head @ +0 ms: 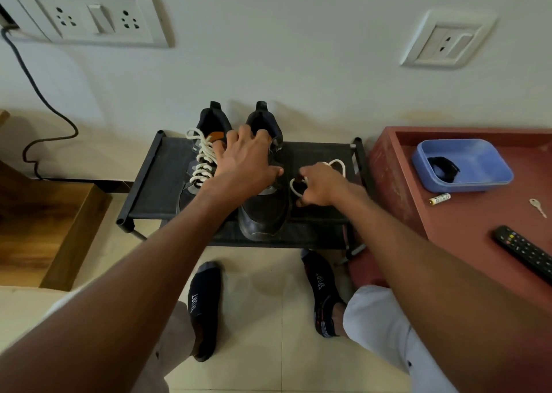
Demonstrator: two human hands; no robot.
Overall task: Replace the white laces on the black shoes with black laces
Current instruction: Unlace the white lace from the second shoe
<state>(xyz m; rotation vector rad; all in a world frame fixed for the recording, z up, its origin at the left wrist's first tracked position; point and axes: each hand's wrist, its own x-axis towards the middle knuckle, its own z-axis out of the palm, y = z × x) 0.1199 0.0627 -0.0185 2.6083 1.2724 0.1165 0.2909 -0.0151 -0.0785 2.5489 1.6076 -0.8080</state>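
Two black shoes stand side by side on a low black rack [155,177]. The left shoe [206,141] still carries its white lace [203,159] through the eyelets. The right shoe [263,213] shows no lace. My left hand [245,159] lies over the top of the right shoe with fingers spread toward its opening. My right hand [321,186] rests on the rack to the right of that shoe and pinches a loose white lace [337,165] that curls on the fabric. A coiled black lace [443,167] lies in a blue tray [478,165].
A red-brown table [466,225] at the right holds the blue tray, a battery [439,198], a key [537,207] and a remote [522,252]. A wooden cabinet [44,225] stands left. A cable [38,93] hangs down the wall. My socked feet [206,309] are on the tiled floor.
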